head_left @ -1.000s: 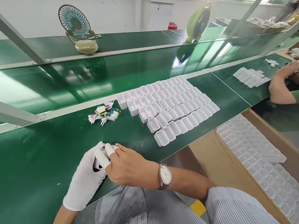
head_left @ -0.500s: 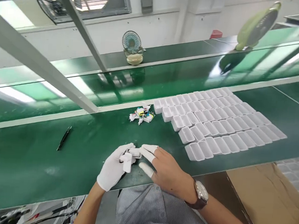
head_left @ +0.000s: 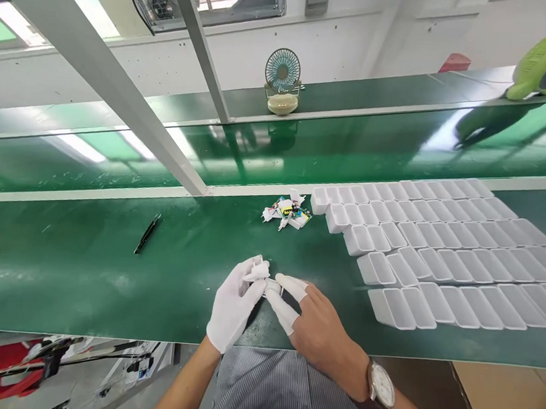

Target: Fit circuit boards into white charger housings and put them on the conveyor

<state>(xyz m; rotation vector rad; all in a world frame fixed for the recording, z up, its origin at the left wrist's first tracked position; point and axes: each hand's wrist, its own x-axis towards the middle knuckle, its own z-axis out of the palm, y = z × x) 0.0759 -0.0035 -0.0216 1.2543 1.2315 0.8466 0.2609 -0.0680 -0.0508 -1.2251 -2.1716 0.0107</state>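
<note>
My left hand (head_left: pixel 230 307), in a white glove, is closed around a small white plastic piece (head_left: pixel 258 270) with a flat tab. Against it sits a small white plastic casing (head_left: pixel 274 287) with a rounded rim. My right hand (head_left: pixel 323 328), with white covers on its fingers, pinches the right end of this casing between thumb and fingers. Fingers hide part of both pieces, so I cannot tell how they join. Beyond the hands lies a small heap of white parts (head_left: pixel 294 219) with coloured bits among them.
Rows of white open boxes (head_left: pixel 400 308) cover the right of the green table (head_left: pixel 88 267). A thin black tool (head_left: pixel 148 234) lies to the left. A slanted white post (head_left: pixel 134 119) meets the table's back edge. Behind stand a small fan (head_left: pixel 283 75) and a green fan (head_left: pixel 541 60).
The view has swung left, so the scene sits further right. My left hand has turned the white piece, its tab now higher. My right thumb has closed in on the casing.
</note>
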